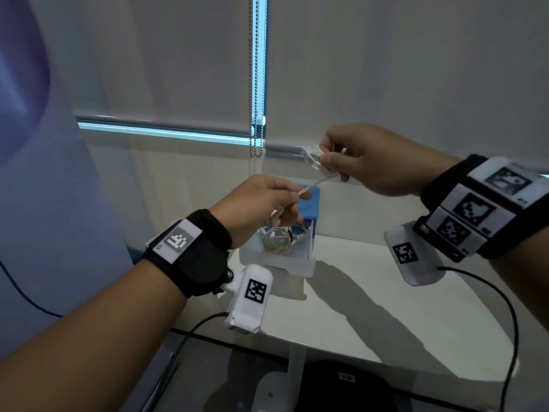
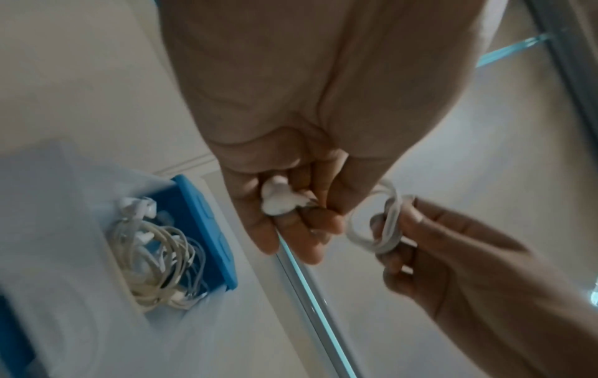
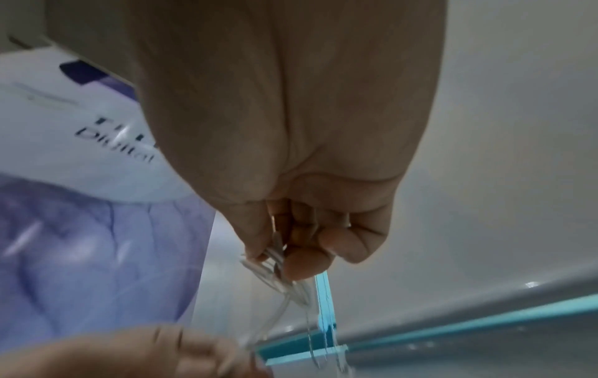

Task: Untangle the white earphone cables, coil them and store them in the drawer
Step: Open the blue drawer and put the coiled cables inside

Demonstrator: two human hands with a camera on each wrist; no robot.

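While my right hand (image 1: 371,162) is pinching a small coil (image 1: 315,163) of white cable up in front of the blind (image 1: 178,69), my left hand (image 1: 261,206) is holding the other end lower down, fingers curled round the earbuds (image 2: 278,199). A short run of cable (image 1: 315,185) is stretching between the two hands, above the drawer (image 1: 300,263). In the left wrist view the coil is sitting looped round my right fingers (image 2: 398,230), thumb pressing it in place. The drawer is sitting pulled out of its blue box (image 1: 310,203) on the white table (image 1: 371,307), and it's already holding a bundle (image 2: 158,258) of more white earphones. The bead chain (image 1: 256,84) is hanging just behind the hands. The right wrist view is pretty blurry, so I'm only making out strands hanging from my fingertips.
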